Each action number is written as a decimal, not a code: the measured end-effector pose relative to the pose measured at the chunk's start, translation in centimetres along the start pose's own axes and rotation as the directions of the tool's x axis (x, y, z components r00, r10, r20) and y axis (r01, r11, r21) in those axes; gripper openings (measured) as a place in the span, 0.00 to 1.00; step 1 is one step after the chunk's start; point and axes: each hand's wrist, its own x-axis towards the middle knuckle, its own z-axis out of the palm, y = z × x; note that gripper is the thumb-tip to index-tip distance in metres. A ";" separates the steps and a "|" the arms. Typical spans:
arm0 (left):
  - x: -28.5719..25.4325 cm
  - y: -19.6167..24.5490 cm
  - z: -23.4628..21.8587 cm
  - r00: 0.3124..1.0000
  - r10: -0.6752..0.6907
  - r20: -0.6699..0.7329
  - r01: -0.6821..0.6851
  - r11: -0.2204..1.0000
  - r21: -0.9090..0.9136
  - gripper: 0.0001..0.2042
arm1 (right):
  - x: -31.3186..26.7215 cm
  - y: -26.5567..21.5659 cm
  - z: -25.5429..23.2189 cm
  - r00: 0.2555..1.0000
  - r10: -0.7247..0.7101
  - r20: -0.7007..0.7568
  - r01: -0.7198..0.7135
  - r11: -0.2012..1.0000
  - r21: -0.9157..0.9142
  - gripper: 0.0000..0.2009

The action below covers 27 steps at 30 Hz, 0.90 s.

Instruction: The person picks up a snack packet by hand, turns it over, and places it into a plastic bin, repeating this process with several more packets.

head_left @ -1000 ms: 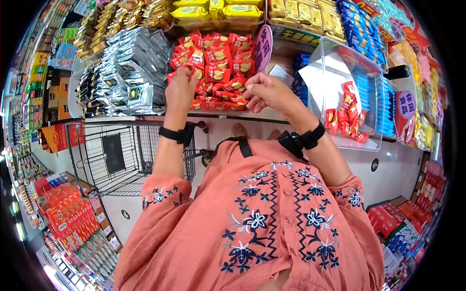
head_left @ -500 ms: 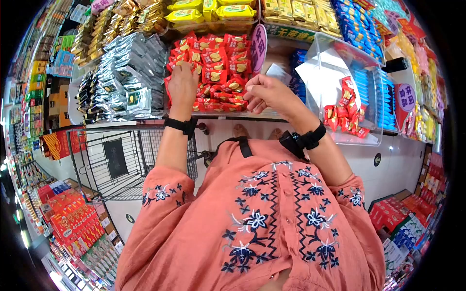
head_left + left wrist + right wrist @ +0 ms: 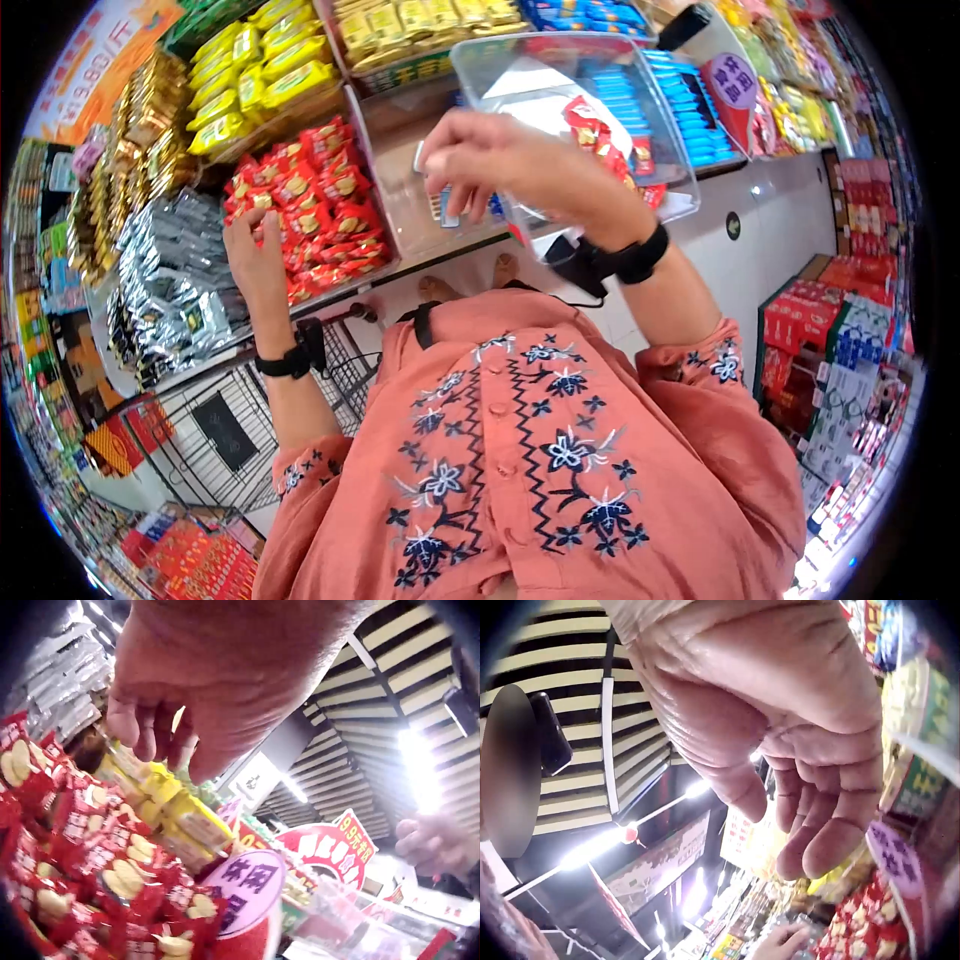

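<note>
My left hand (image 3: 257, 265) hovers at the left side of a bin of red snack packets (image 3: 320, 205), fingers bent downward. In the left wrist view, those fingers (image 3: 161, 735) hang above the red packets (image 3: 112, 877) with nothing visible between them. Slightly blurred, my right hand (image 3: 525, 165) is raised in front of a clear plastic box (image 3: 478, 75) and overlaps its left side. Its fingers (image 3: 821, 840) are loosely curled and hold nothing in the right wrist view. Several red packets (image 3: 590, 120) lie inside the clear box, beside a white sheet (image 3: 535, 90).
Silver packets (image 3: 175, 260) fill the bin left of the red ones. Behind are yellow packages (image 3: 300, 85) and gold packets (image 3: 400, 25); blue packets (image 3: 690, 110) stand right of the box. A wire shopping cart (image 3: 335, 370) is below the bins at left.
The head view has turned right, so the bins appear shifted left and tilted. My right hand has risen toward the clear box. My left hand is lower along the red packets' left side.
</note>
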 end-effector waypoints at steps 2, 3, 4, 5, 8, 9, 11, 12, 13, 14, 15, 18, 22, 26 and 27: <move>0.0 1.8 1.3 0.996 -0.077 0.044 0.087 0.950 -0.301 0.13 | -1.4 -1.8 -4.1 0.993 -0.057 -0.101 0.045 0.992 -0.115 0.14; -0.1 2.7 1.8 0.991 -0.112 0.074 0.133 0.889 -0.437 0.13 | -1.6 -1.6 -6.3 0.979 -0.104 -0.176 0.073 0.982 -0.175 0.14; -0.2 4.6 1.9 0.980 -0.147 0.134 0.194 0.848 -0.494 0.13 | -1.8 -1.3 -8.7 0.957 -0.155 -0.245 0.096 0.967 -0.237 0.14; -0.5 7.3 1.8 0.965 -0.177 0.194 0.256 0.800 -0.543 0.13 | -1.7 -0.6 -11.0 0.936 -0.164 -0.312 0.056 0.943 -0.327 0.14; -1.2 11.5 3.3 0.961 -0.115 0.252 0.258 0.701 -0.665 0.12 | -1.4 2.0 -17.2 0.913 -0.102 -0.396 -0.134 0.840 -0.525 0.13; -1.4 12.4 3.7 0.960 -0.096 0.263 0.250 0.720 -0.648 0.12 | -1.2 3.3 -19.1 0.918 -0.028 -0.396 -0.221 0.793 -0.568 0.13; -1.6 13.8 4.4 0.955 -0.072 0.289 0.248 0.730 -0.636 0.12 | -0.7 5.1 -21.1 0.910 0.121 -0.396 -0.367 0.680 -0.635 0.12; -1.8 14.4 4.7 0.951 -0.068 0.303 0.256 0.723 -0.642 0.12 | -0.2 5.7 -21.5 0.898 0.197 -0.393 -0.425 0.620 -0.660 0.13; -1.9 14.8 5.0 0.946 -0.063 0.317 0.264 0.716 -0.646 0.12 | 0.0 6.3 -21.8 0.879 0.271 -0.392 -0.476 0.553 -0.684 0.13; -2.0 15.1 5.3 0.942 -0.071 0.327 0.277 0.717 -0.640 0.12 | -0.1 7.0 -22.0 0.886 0.266 -0.380 -0.463 0.555 -0.691 0.13; -2.0 15.3 5.5 0.938 -0.081 0.338 0.290 0.717 -0.634 0.12 | -0.4 7.6 -22.1 0.893 0.260 -0.368 -0.450 0.557 -0.698 0.13; -2.3 16.2 5.9 0.934 -0.097 0.343 0.300 0.732 -0.612 0.11 | 0.0 10.1 -23.3 0.919 0.203 -0.339 -0.395 0.504 -0.768 0.13; -3.0 17.1 6.5 0.941 -0.102 0.324 0.289 0.738 -0.609 0.10 | 0.9 12.7 -24.5 0.919 0.177 -0.352 -0.393 0.407 -0.824 0.11; -3.6 17.2 7.3 0.941 -0.096 0.325 0.284 0.744 -0.604 0.09 | 0.9 12.3 -24.3 0.858 0.359 -0.367 -0.491 0.365 -0.791 0.09; -3.8 17.3 7.4 0.940 -0.096 0.327 0.286 0.741 -0.607 0.09 | 0.8 12.3 -24.4 0.859 0.364 -0.360 -0.487 0.367 -0.792 0.09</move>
